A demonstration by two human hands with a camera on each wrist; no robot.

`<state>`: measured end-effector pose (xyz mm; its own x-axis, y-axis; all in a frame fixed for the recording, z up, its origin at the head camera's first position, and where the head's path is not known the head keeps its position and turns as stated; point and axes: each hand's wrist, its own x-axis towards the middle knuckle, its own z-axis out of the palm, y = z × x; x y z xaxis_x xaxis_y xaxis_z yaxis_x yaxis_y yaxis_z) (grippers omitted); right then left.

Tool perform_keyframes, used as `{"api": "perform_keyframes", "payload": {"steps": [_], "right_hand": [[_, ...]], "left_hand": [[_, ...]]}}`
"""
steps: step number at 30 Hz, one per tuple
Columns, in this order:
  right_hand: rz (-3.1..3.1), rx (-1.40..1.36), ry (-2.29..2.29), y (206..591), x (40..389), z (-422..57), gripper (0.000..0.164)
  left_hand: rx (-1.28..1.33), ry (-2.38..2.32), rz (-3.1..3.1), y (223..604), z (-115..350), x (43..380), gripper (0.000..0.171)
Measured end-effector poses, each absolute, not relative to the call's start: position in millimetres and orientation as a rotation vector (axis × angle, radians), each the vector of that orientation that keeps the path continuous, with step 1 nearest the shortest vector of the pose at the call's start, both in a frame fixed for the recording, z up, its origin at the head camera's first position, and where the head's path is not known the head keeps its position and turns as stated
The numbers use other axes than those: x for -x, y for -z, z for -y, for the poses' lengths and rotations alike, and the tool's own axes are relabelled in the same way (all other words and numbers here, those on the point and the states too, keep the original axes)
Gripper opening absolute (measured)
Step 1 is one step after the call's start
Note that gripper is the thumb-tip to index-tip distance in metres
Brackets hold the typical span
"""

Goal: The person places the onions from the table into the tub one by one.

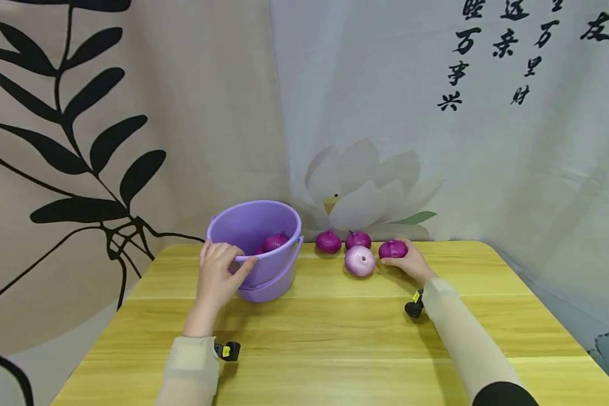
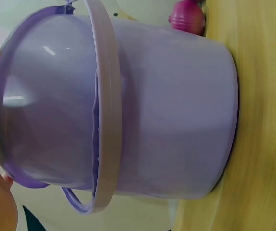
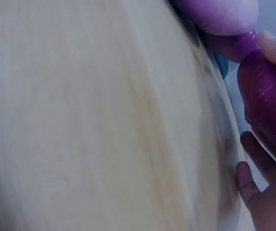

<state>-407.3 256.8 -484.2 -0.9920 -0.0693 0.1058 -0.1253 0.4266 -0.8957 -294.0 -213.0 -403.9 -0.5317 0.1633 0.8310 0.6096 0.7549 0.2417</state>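
by the right hand [image 1: 412,264], a red onion [image 1: 393,248] is grasped, near three loose onions [image 1: 360,261] on the wooden table [image 1: 335,338]; by the left hand [image 1: 220,268], the purple bucket [image 1: 271,273], with onions inside [image 1: 276,242], is pinched. a pick-up seems underway; a steady lift is called for.

Soft light, shadows on table [image 1: 335,338], bucket [image 2: 176,110] glinting, blurred right wrist view
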Motion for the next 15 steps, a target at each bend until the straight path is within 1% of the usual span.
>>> {"api": "perform_keyframes", "payload": {"steps": [7, 15], "right_hand": [[2.626, -0.166, -1.616, 481.1, 403.4, -260.7, 0.09], [2.593, -0.152, -1.696, 474.0, 405.8, -264.2, 0.09]], "left_hand": [[0.582, 0.664, 2.098, 404.4, 214.3, 293.1, 0.022], [0.581, 0.65, 2.084, 404.3, 214.1, 294.3, 0.022]]}}
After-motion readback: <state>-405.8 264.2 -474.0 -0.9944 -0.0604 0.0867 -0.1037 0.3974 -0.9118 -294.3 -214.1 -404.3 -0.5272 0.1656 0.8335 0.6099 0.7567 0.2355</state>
